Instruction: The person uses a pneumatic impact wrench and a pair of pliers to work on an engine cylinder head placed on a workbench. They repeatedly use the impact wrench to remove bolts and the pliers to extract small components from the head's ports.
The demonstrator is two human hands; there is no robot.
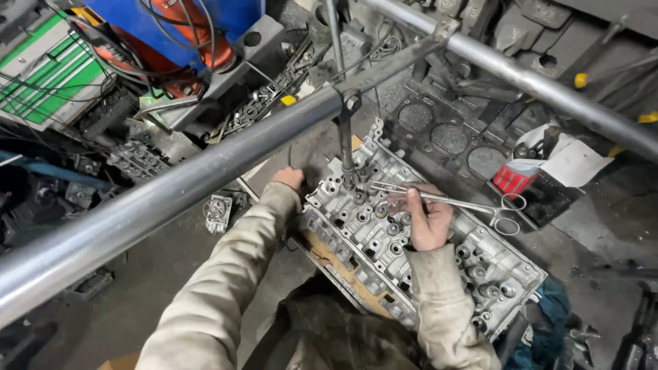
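Hiding most of left hand [288,177]: steel bar [171,195].

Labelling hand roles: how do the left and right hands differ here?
The left hand is empty and rests beside the grey aluminium cylinder head; the right hand lies on top of it. The right hand's grip holds long steel scissor-handled forceps; the left hand holds nothing. Both wear dirty beige sleeves.

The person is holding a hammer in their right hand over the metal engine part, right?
Not quite. The head view shows the right hand holding long scissor-handled forceps, not a hammer. The rest is right: they are held over the metal engine part, a cylinder head.
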